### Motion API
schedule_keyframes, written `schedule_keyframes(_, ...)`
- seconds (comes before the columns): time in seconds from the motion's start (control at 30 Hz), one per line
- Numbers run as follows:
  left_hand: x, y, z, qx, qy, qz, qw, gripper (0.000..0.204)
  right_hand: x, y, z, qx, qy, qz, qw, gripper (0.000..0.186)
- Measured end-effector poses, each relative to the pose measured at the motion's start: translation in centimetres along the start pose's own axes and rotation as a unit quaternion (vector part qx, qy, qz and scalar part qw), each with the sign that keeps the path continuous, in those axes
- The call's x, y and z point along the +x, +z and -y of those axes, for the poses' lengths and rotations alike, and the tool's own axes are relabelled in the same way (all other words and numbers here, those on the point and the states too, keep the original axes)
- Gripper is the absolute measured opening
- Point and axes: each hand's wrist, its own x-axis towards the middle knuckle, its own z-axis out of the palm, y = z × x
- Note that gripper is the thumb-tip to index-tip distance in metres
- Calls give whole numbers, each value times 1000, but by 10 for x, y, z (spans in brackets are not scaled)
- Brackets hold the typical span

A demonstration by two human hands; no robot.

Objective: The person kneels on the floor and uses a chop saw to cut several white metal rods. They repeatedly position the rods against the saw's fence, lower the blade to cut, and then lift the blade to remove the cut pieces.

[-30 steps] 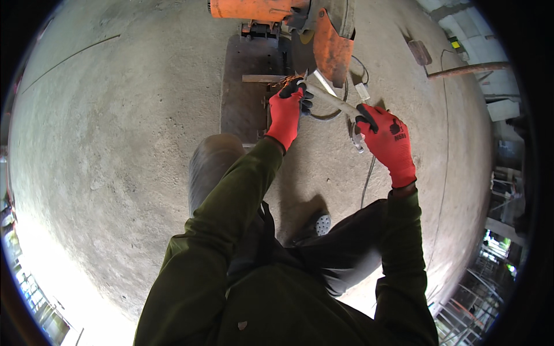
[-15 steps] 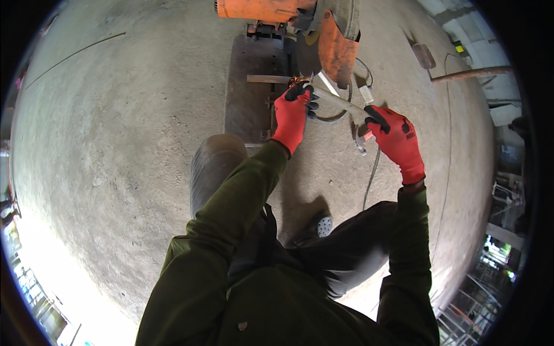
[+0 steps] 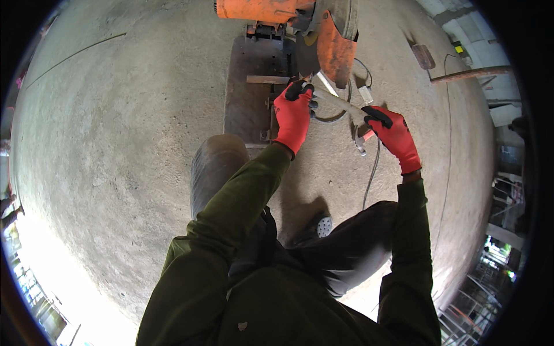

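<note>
From my remote post, I pinch a pale bar (image 3: pixel 339 102) between left grip (image 3: pixel 293 114) and right grip (image 3: pixel 396 135), its far end near the disc (image 3: pixel 307 55) of an orange saw (image 3: pixel 259 10); one slip could drive the left into it.

We look down from the wearer's head, through the left one of two wide fisheye cameras set side by side. Our view faces the rough grey concrete floor (image 3: pixel 127 144), with 12 o'clock pointing ahead of the body. Nearest to us, filling 6 o'clock, is the dark green long-sleeved shirt (image 3: pixel 277 308). The left hand (image 3: pixel 293 118), in a red and black glove, lies farther off toward 12; the right hand (image 3: pixel 395 137), gloved alike, between 2 and 3. Our upper edge crops the orange metal cutting machine (image 3: pixel 262 10) at 12 o'clock.
</note>
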Motion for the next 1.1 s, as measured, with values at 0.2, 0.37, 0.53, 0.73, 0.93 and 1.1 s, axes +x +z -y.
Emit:
schedule_keyframes(0.2,1,3,-3,14,6,-3,1000,15,6,3,-12,30,-19,-19,999,31)
schedule_keyframes(0.37,0,5,-5,53,36,-20,998,14,5,3,-10,76,29,-14,997,31)
schedule_keyframes(0.53,2,7,-2,103,115,-36,987,15,9,3,-13,100,53,5,994,31)
schedule_keyframes(0.73,4,9,2,94,121,-40,987,17,11,7,-24,101,36,-4,994,32)
schedule_keyframes(0.93,2,10,4,125,138,-39,982,17,11,4,-19,101,78,-8,992,31)
schedule_keyframes(1.1,2,12,5,119,133,-56,982,15,18,2,-23,75,53,-21,996,26)
